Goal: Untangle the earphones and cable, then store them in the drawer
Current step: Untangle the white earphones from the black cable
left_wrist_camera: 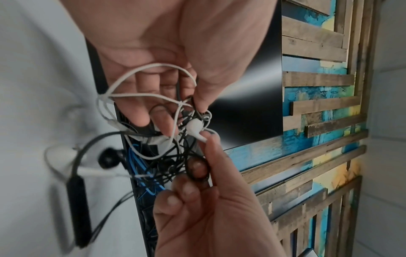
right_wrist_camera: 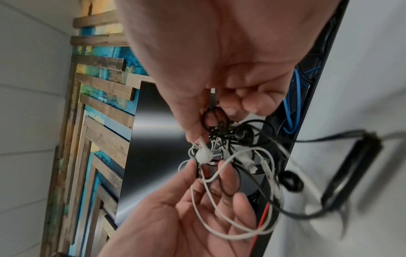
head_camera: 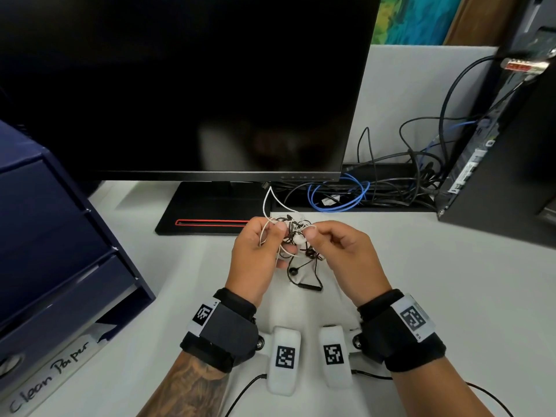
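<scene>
Hands both gripped: our left hand (head_camera: 255, 251) held the knotted cords (head_camera: 293, 233), our right hand (head_camera: 340, 248) pinched the white earbud (left_wrist_camera: 194, 127) just beside it.

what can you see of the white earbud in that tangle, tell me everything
The white earbud is glossy plastic as it looks, a rounded head on a short stem. It sits mid-tangle, held above the desk, with thin white and black cords looped round it. The right hand pinches its stem; the left hand holds the cords beside it.
</scene>
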The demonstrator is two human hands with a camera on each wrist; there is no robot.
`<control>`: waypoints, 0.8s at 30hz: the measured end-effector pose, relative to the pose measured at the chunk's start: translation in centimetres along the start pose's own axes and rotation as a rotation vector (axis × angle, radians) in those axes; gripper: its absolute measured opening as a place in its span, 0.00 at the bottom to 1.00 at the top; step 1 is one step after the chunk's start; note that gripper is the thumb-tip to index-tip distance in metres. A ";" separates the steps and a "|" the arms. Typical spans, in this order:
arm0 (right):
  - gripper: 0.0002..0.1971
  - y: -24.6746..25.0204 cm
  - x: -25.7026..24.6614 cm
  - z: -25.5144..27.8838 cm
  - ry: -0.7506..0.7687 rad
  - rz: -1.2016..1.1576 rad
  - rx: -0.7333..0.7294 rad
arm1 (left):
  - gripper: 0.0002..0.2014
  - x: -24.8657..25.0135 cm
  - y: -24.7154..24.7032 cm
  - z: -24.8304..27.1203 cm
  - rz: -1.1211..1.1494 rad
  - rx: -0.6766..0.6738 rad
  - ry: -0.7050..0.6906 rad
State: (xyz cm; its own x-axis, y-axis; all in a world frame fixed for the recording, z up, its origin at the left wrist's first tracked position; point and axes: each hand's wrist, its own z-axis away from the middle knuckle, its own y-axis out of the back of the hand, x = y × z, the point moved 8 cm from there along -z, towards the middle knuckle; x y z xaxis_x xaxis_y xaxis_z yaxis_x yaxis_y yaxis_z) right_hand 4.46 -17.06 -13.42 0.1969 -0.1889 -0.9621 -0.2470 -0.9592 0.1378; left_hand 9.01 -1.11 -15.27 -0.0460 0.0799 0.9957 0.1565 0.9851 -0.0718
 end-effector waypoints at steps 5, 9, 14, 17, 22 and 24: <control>0.07 0.7 0.3 -0.2 0.053 0.077 0.080 | 0.08 -0.2 0.2 -0.1 -0.019 0.018 0.006; 0.08 1.4 0.3 -0.3 0.055 0.100 0.172 | 0.06 -0.4 0.6 -0.2 -0.009 0.073 0.000; 0.07 1.9 0.2 -0.3 0.022 0.023 0.211 | 0.07 -0.3 0.9 -0.2 0.048 0.081 0.011; 0.09 1.9 0.1 -0.1 0.027 -0.032 0.212 | 0.07 -0.4 0.8 -0.2 0.064 0.067 0.021; 0.07 2.2 -0.3 0.0 0.054 -0.003 0.235 | 0.10 -0.2 0.5 -0.3 0.079 0.020 0.023; 0.05 2.1 -0.5 0.0 0.060 0.000 0.230 | 0.10 -0.2 0.4 -0.2 0.081 0.002 0.023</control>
State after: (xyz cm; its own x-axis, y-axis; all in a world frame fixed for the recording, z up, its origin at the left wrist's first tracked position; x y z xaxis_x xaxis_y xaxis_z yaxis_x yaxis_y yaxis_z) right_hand 3.82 -18.98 -12.64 0.2509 -0.2077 -0.9455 -0.4556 -0.8871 0.0739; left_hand 9.31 -0.78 -15.44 -0.0109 0.1558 0.9877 0.1568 0.9758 -0.1522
